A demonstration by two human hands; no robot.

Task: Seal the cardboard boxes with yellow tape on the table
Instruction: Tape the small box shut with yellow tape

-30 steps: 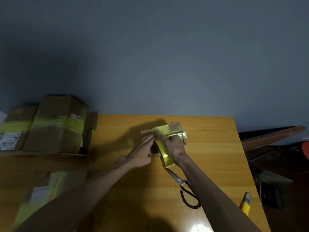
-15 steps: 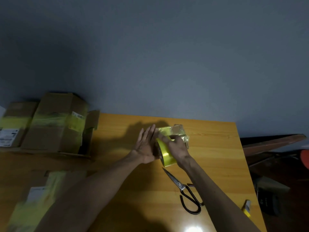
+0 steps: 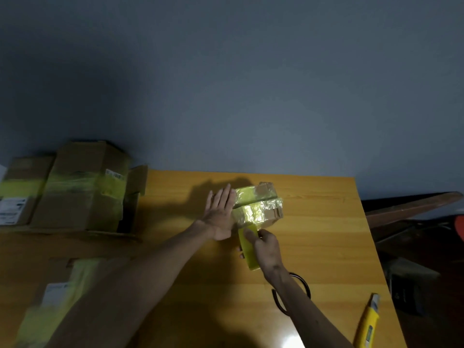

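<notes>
Bracing the small tape-wrapped cardboard box (image 3: 261,204) on the table (image 3: 326,247) with the left hand (image 3: 219,217) — fingers straight, flat against its left side — gripped the yellow tape roll (image 3: 247,249) in the right hand (image 3: 267,249), just beside the box.

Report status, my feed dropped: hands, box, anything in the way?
Left hand flat against left side of small box. Right hand grips yellow tape roll at its near edge. Scissors under right forearm, utility knife far right, neither blocking.

No text is legible: the white labels (image 3: 11,210) on the stacked cardboard boxes (image 3: 82,197) (and on the near box (image 3: 37,320)) are too blurred to read.
</notes>
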